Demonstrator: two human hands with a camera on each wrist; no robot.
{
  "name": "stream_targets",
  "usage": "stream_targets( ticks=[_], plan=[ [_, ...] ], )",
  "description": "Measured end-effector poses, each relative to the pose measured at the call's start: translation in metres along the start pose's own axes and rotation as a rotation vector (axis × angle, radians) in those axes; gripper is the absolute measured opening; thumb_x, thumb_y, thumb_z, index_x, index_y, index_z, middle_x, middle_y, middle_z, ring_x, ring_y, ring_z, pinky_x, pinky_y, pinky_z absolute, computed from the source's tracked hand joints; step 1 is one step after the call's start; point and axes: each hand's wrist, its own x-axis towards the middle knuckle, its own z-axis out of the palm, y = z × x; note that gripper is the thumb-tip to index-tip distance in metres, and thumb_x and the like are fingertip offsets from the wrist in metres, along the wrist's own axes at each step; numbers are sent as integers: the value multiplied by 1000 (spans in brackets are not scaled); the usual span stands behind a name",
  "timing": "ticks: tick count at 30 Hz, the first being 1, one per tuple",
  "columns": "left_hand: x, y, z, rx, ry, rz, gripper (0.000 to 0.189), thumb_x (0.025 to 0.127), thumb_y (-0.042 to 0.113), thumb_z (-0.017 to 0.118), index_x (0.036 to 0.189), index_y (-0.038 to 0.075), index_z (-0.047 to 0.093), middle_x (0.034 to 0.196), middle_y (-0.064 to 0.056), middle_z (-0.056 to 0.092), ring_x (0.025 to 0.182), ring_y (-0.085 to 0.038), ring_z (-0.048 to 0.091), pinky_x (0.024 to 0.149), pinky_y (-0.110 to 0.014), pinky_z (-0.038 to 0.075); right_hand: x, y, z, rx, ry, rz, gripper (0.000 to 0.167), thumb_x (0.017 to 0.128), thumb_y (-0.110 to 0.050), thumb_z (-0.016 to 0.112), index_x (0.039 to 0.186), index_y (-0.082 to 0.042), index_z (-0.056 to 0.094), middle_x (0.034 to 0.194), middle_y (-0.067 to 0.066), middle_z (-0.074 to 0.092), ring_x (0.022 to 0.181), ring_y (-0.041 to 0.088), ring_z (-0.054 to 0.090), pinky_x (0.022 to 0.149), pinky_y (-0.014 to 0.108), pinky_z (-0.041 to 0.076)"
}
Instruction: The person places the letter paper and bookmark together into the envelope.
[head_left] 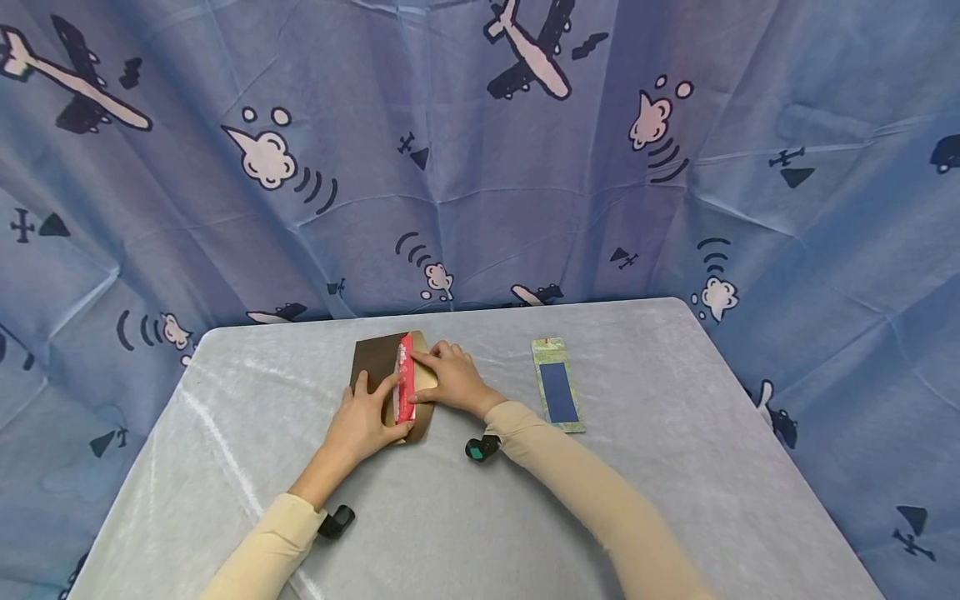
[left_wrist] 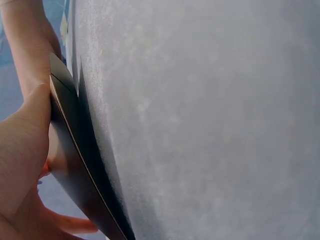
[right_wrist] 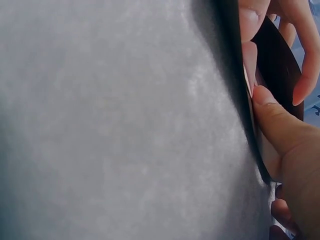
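A flat dark brown envelope-like piece with a gold section (head_left: 426,375) lies near the table's far edge, left of centre. Along its middle runs a narrow red packet (head_left: 406,375) with white marks. My left hand (head_left: 363,421) holds the brown piece from the near left, its thumb at the near edge and forefinger touching the packet. From the right, my right hand (head_left: 457,379) grips the packet, thumb and fingers at its right side. In the right wrist view, the right thumb (right_wrist: 272,112) presses at the brown piece's edge. Fingers hide part of the packet.
A green patterned strip with a dark blue panel (head_left: 558,392) lies to the right of the hands. Pale grey cloth covers the table (head_left: 450,517). Behind it hangs a blue curtain (head_left: 465,150) printed with planes.
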Motion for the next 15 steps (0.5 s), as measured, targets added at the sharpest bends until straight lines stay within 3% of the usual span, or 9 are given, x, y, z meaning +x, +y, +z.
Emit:
stream_targets(
  ticks=[15],
  plan=[
    [-2,1,1,4,5,-3,91,77,51,79,154,26,37,145,-43,36,119,-70,46,83,-67,51,-1,-2,1,-13,10,2,87,73,-64,76,147,-26,49,117,5,53,97,20,46,81,34,36]
  ],
)
